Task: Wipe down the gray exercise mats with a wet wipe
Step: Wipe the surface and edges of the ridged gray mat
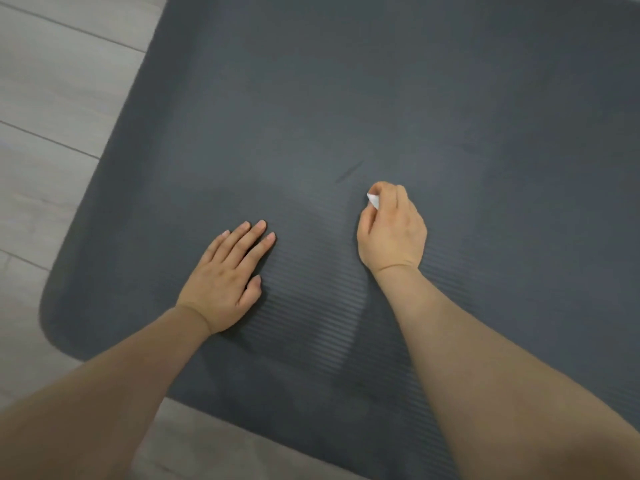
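Observation:
A dark gray ribbed exercise mat (381, 98) fills most of the head view, its rounded corner at the lower left. My left hand (225, 278) lies flat on the mat with straight fingers, pressing it down. To its right, my right hand (393, 226) is curled around a small white wet wipe (373, 199), of which only a corner shows beside the fingers. That hand holds the wipe against the mat near its middle. A short dark streak (349, 171) marks the mat just above and left of the wipe.
Light wood-look plank flooring (52, 116) runs along the mat's left side and continues below its near edge (214, 441). The mat extends out of view at the top and right.

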